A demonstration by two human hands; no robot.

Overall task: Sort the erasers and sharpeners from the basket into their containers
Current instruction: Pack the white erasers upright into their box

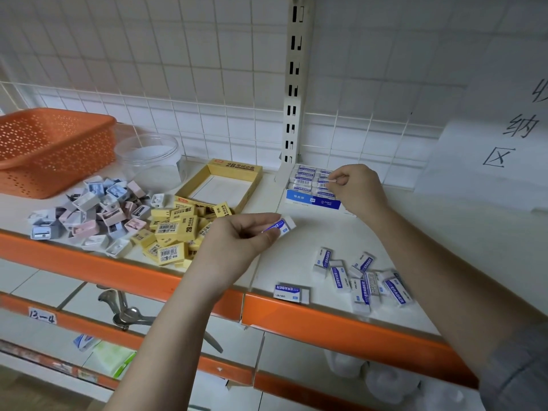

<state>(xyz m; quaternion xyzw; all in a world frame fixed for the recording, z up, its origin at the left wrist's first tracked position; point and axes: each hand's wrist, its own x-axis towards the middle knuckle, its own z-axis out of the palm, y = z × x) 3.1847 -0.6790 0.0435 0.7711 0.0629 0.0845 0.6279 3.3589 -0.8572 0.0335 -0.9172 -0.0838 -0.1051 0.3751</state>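
Erasers, light and firm, are best pinched across the long sides; one is pinched by the left hand, another by the right hand over the blue box.

I see a white shelf edged with an orange front strip, backed by a white wire grid panel and a slotted upright post. A paper sign with handwritten characters hangs at right. Lower shelves sit beneath, evenly lit.
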